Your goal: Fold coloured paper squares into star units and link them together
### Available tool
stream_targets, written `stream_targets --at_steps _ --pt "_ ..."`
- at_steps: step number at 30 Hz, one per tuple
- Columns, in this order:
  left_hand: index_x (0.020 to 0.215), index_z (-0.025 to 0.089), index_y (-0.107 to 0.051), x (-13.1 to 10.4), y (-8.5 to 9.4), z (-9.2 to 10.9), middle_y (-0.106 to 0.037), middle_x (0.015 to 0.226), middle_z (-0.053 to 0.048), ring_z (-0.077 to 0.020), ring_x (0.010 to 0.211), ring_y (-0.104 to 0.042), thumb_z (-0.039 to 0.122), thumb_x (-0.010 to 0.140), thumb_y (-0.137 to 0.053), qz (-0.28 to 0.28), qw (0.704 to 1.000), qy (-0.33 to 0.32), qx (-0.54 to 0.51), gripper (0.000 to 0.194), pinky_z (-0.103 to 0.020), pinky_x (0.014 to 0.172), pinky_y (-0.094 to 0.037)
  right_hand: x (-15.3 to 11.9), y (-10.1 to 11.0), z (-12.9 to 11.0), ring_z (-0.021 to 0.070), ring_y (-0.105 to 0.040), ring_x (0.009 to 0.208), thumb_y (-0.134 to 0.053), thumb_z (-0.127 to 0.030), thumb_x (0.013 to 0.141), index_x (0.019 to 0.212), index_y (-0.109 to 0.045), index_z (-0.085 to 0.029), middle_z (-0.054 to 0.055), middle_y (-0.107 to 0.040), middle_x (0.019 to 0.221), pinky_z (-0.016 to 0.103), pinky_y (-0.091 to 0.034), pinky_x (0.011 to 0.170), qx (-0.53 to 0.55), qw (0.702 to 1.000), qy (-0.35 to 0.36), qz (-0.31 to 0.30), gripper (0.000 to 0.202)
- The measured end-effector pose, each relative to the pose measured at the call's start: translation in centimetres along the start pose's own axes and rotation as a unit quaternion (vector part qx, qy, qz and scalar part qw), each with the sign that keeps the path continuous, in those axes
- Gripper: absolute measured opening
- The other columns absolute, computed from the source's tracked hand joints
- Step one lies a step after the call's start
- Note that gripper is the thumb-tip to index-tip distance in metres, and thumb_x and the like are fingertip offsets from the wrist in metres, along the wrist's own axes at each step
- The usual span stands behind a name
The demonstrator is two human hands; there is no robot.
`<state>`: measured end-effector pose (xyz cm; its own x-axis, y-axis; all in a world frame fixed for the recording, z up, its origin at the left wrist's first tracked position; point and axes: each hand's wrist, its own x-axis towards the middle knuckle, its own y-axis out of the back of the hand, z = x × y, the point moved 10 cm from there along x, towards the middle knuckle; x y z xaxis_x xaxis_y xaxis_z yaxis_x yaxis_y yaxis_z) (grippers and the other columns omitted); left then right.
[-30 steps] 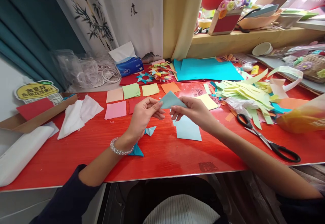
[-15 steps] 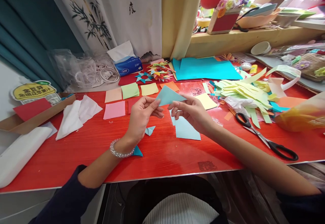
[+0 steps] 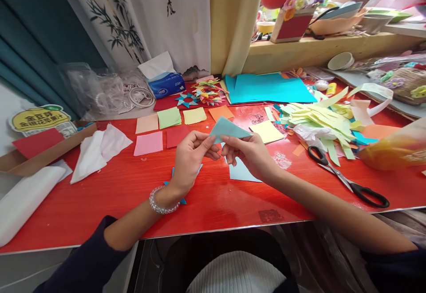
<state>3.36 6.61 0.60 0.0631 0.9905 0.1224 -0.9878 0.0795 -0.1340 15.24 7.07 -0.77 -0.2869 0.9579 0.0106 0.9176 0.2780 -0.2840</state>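
Observation:
A light blue sheet of paper point(image 3: 229, 128), folded into a triangle, is raised over the table between my hands. My left hand point(image 3: 193, 155) pinches its left part between thumb and fingers. At its lower right edge, my right hand point(image 3: 246, 151) is closed on the paper too, thumb on top. Below the right hand lies a light blue paper square point(image 3: 244, 172), partly covered by that hand. Darker blue folded paper point(image 3: 183, 201) shows from behind my left wrist, mostly hidden.
Stacks of coloured squares, such as the pink squares point(image 3: 148, 143), lie behind my left hand. To the right are black-handled scissors point(image 3: 346, 180) and a heap of paper strips point(image 3: 316, 122). Folded paper stars point(image 3: 208, 91) and a tissue pack point(image 3: 166, 84) stand at the back.
Both hands have shifted slightly right with the folded paper. My right thumb has slid left along its lower edge, bringing the hands closer together.

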Motion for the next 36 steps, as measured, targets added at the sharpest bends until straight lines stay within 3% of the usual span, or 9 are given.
stream_targets --at_steps 6,14,20,23,27,30,36 --pt "0.079 0.015 -0.057 0.0 0.0 -0.3 -0.067 0.065 0.001 -0.011 0.053 -0.065 0.036 0.08 -0.067 -0.003 1.0 0.005 -0.004 0.023 -0.022 0.054 -0.053 0.0 0.5 -0.2 0.0067 -0.047 0.038 -0.071 -0.038 0.077 0.057 -0.061 -0.013 0.001 -0.059 0.05 0.021 -0.031 0.037 -0.025 0.999 0.004 0.024 0.034" --pt "0.078 0.015 -0.058 0.8 0.6 -0.2 -0.066 0.064 0.002 -0.009 0.05 -0.061 0.038 0.078 -0.069 0.007 1.0 -0.001 0.001 0.025 -0.021 0.052 -0.051 0.4 1.7 -0.8 0.0054 -0.039 0.036 -0.072 -0.041 0.075 0.048 -0.054 -0.016 -0.001 -0.052 0.043 0.022 -0.026 0.035 -0.072 0.996 0.022 0.05 0.041" --pt "0.077 0.015 -0.058 1.7 1.5 0.2 -0.064 0.062 0.002 -0.0088 0.049 -0.06 0.037 0.077 -0.07 0.008 1.0 -0.008 0.001 0.024 -0.02 0.05 -0.051 0.9 3.3 -2.7 0.0043 -0.034 0.037 -0.068 -0.044 0.079 0.06 -0.06 -0.016 -0.004 -0.048 0.043 0.022 -0.022 0.037 -0.129 0.985 0.084 0.075 0.036" --pt "0.076 0.015 -0.058 1.8 1.4 0.3 -0.064 0.062 0.002 -0.0085 0.048 -0.06 0.036 0.078 -0.07 0.002 1.0 -0.005 0.002 0.024 -0.02 0.049 -0.05 0.5 3.2 -3.9 0.0054 -0.037 0.039 -0.063 -0.048 0.083 0.064 -0.061 -0.016 -0.003 -0.049 0.044 0.022 -0.025 0.04 -0.213 0.965 0.128 0.084 0.037" --pt "0.075 0.015 -0.059 1.8 1.2 0.4 -0.063 0.06 0.002 -0.0078 0.047 -0.059 0.036 0.077 -0.07 -0.008 1.0 0.0 -0.001 0.024 -0.019 0.047 -0.049 -0.2 2.8 -5.5 0.0062 -0.041 0.041 -0.052 -0.052 0.089 0.064 -0.062 -0.016 -0.003 -0.046 0.043 0.023 -0.031 0.047 -0.361 0.908 0.186 0.108 0.046" --pt "0.074 0.014 -0.059 1.9 1.2 0.4 -0.063 0.06 0.002 -0.0075 0.046 -0.058 0.035 0.077 -0.071 -0.017 1.0 0.002 0.0 0.024 -0.018 0.046 -0.049 -0.1 2.6 -5.7 0.0063 -0.041 0.041 -0.046 -0.056 0.09 0.059 -0.057 -0.016 -0.004 -0.043 0.043 0.023 -0.03 0.047 -0.405 0.887 0.202 0.093 0.052" --pt "0.074 0.014 -0.059 2.4 1.4 0.4 -0.064 0.06 0.0 -0.0082 0.046 -0.059 0.036 0.076 -0.071 -0.027 1.0 0.009 0.013 0.025 -0.019 0.047 -0.049 0.8 2.0 -4.6 0.0077 -0.045 0.045 -0.043 -0.056 0.092 0.069 -0.058 -0.016 -0.001 -0.052 0.05 0.023 -0.032 0.049 -0.398 0.9 0.175 0.028 0.048"
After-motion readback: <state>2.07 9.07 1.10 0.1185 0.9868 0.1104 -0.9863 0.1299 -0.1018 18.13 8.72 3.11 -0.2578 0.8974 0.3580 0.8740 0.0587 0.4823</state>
